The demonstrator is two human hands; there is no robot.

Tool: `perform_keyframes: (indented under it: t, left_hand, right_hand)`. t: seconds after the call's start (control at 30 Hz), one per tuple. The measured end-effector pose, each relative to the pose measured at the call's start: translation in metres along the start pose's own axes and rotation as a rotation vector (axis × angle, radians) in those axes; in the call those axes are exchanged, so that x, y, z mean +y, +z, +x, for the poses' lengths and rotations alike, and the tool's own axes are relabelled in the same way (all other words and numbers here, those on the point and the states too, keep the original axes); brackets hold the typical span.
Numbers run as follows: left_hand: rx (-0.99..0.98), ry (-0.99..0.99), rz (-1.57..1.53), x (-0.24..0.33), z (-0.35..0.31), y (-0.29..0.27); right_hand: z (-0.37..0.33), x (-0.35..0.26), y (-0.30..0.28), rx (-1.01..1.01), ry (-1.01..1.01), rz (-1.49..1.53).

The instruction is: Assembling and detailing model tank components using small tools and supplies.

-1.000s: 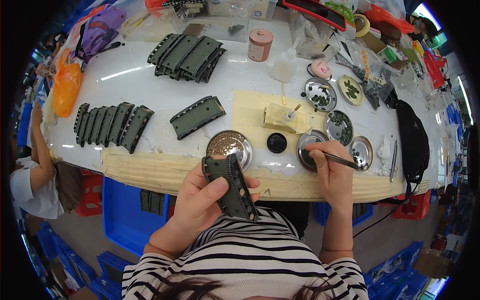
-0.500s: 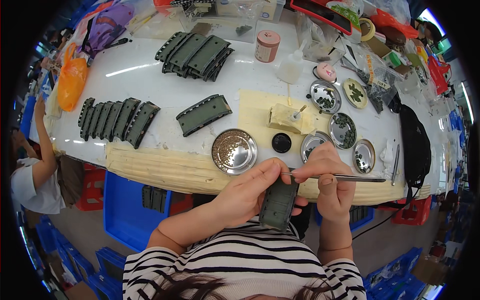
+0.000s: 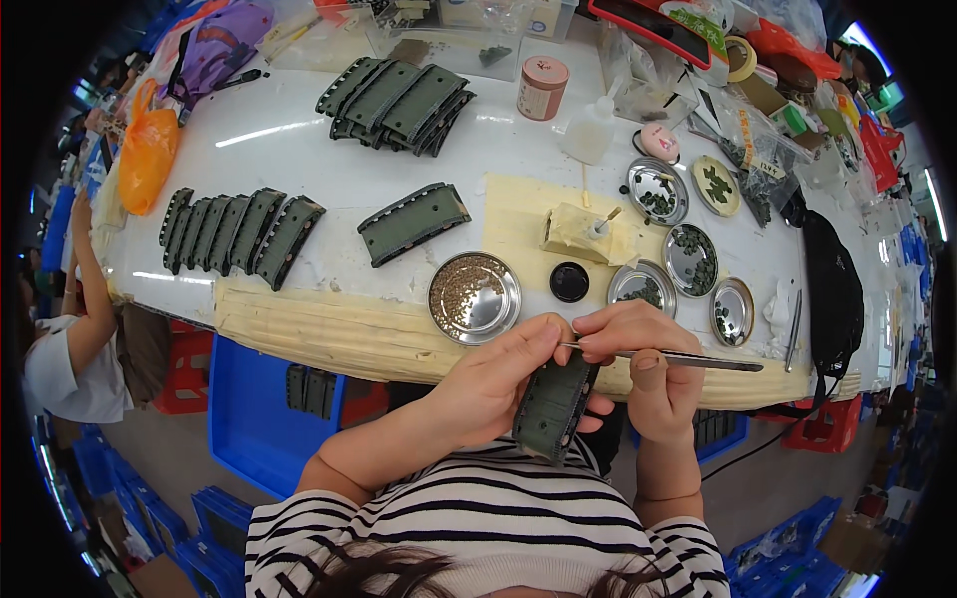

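My left hand [image 3: 496,384] holds a dark green curved plate [image 3: 550,414] with rows of small pieces along its long edges, close in front of my striped shirt. Its thumb lies at the plate's upper end, and some fingers pass behind it. My right hand [image 3: 648,344] pinches slim metal tweezers [image 3: 708,360]. Their tip reaches the plate's upper end beside my left thumb; fingertips hide whatever the tip touches. Just beyond the hands are a round tin of brown granules [image 3: 475,297], a black round cap [image 3: 569,282] and a tin of green bits [image 3: 643,286].
Similar green plates lie in a stack [image 3: 394,105], in a row [image 3: 224,234] and singly [image 3: 414,223]. A wrapped block [image 3: 588,235] stands by more tins [image 3: 690,260]. Another pair of tweezers [image 3: 794,329] lies right, near a black bag [image 3: 835,289]. Someone's arm [image 3: 92,289] is at left.
My right hand's raised fingers have come down a little and lie flatter over the tweezers. The held plate's lower end has swung slightly left. The table scene has shifted slightly in view.
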State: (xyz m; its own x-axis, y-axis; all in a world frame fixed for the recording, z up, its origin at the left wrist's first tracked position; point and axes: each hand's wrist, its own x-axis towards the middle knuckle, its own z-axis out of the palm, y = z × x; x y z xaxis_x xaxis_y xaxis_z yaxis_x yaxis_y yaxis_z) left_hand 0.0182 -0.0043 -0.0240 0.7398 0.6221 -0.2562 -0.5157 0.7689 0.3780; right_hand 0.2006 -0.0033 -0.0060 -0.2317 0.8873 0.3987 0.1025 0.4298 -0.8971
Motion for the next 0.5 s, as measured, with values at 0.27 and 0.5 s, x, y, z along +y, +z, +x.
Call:
perform_keyframes:
  t: [0.27,0.5]
  left_hand:
    - [-0.006,0.042,0.014,-0.002,-0.001,0.000]
    - [0.026,0.158,0.105,-0.010,0.002,-0.005]
  right_hand:
    - [0.003,-0.003,0.000,-0.016,-0.029,-0.055]
    - [0.005,-0.012,0.000,-0.080,-0.120,-0.204]
